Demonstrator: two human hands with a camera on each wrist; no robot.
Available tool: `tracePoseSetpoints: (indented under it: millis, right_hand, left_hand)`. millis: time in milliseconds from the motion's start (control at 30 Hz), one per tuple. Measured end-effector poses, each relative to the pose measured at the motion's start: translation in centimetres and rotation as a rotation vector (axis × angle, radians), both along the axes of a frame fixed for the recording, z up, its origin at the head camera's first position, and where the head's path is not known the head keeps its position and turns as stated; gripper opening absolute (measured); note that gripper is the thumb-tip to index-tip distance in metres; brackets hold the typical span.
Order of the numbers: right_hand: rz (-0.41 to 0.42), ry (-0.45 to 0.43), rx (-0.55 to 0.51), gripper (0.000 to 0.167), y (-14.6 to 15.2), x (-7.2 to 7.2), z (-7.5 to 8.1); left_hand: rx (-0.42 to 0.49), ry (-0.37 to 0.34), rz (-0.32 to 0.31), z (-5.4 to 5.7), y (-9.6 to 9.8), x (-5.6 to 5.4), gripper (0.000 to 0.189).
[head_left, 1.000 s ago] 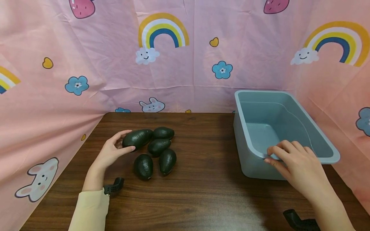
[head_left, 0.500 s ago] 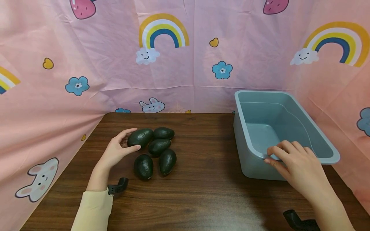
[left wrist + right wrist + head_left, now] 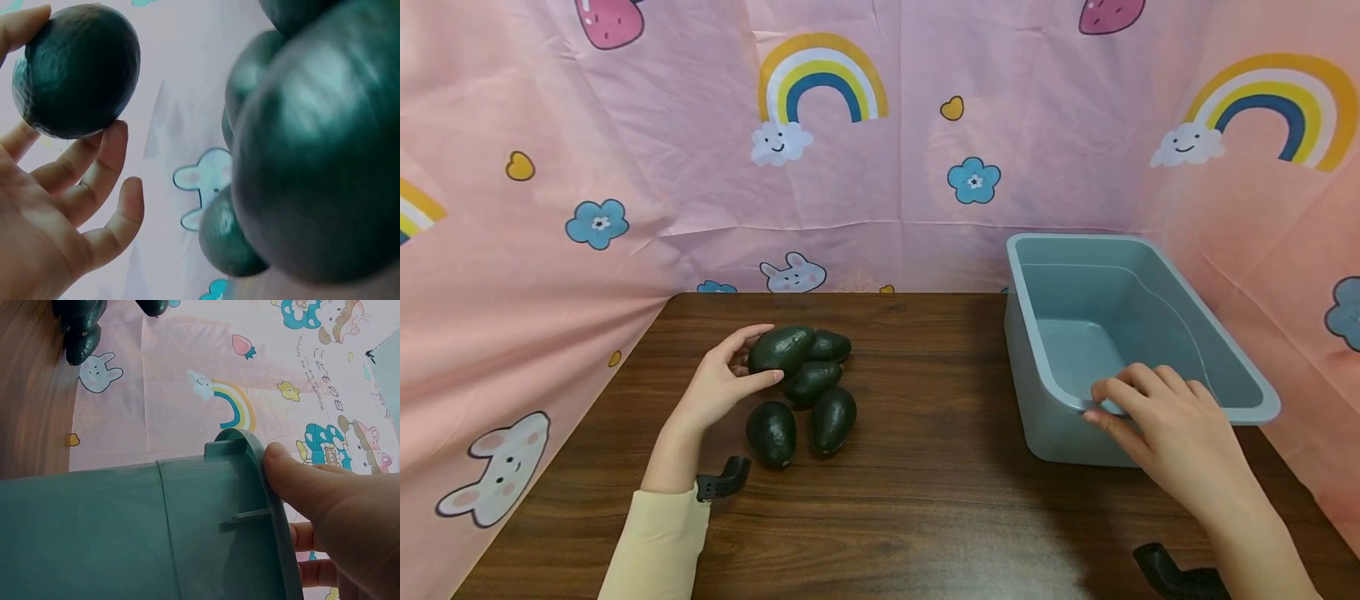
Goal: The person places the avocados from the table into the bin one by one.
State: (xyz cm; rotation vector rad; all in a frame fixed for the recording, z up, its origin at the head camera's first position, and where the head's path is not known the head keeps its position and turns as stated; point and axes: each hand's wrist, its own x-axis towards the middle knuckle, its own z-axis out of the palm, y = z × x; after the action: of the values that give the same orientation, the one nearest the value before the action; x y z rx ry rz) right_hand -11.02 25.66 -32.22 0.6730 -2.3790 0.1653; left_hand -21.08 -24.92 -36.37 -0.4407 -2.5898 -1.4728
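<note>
My left hand (image 3: 718, 383) pinches a dark green avocado (image 3: 781, 350) between thumb and fingertips. In the left wrist view this avocado (image 3: 81, 72) is off the table, apart from the others. Close beside and below it on the table lie the rest: one avocado (image 3: 831, 345) partly covered behind, another (image 3: 812, 382) in the middle, and two in front, a left one (image 3: 771, 434) and a right one (image 3: 833, 421). My right hand (image 3: 1172, 425) grips the near rim of a grey-blue plastic bin (image 3: 1030, 367), thumb outside and fingers over the edge, as the right wrist view also shows.
The bin stands at the right of the brown wooden table (image 3: 925, 500), its visible floor bare. A pink patterned cloth (image 3: 910, 192) hangs behind and along both sides. Black wrist-camera mounts, one at the left wrist (image 3: 724, 480) and one at the right (image 3: 1180, 575), jut out over the table.
My left hand has moved right and slightly away from me, carrying the avocado up so that it now overlaps the rear one. My right hand and the bin stay as they were.
</note>
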Motion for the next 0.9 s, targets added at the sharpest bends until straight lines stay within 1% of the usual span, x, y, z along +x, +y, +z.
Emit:
tracePoseSetpoints:
  millis: [200, 300, 600, 900]
  right_hand:
    - [0.025, 0.003, -0.012, 0.051, 0.1, -0.1, -0.1]
    - [0.026, 0.005, -0.013, 0.05, 0.1, -0.1, -0.1]
    - [0.023, 0.013, -0.014, 0.053, 0.2, -0.3, -0.1]
    - [0.029, 0.022, -0.017, 0.053, 0.4, -0.5, -0.2]
  left_hand:
    - [0.012, 0.037, 0.003, 0.4, 1.2, -0.4, 0.063]
    - [0.013, 0.042, -0.003, 0.6, 1.7, -0.5, 0.063]
    - [0.022, 0.027, -0.025, 1.3, 3.2, -0.3, 0.061]
    - [0.03, 0.011, -0.07, 1.9, 5.0, -0.4, 0.062]
